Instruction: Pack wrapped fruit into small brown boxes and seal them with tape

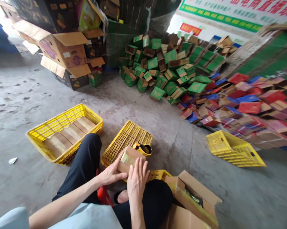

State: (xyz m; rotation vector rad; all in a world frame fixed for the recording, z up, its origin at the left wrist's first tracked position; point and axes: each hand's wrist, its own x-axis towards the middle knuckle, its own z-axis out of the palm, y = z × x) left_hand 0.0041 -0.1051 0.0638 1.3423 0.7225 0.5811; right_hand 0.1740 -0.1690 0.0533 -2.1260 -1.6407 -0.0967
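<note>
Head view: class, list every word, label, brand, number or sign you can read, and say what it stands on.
"电商直播联", large red characters on the wall banner; its line is cut off by the picture edge.
Banner's smaller lines: too blurred.
Red sign below it: too blurred.
Purple print on the open brown carton: unreadable.
Green boxes and red boxes: print too small.
Held carton: no lettering visible.
</note>
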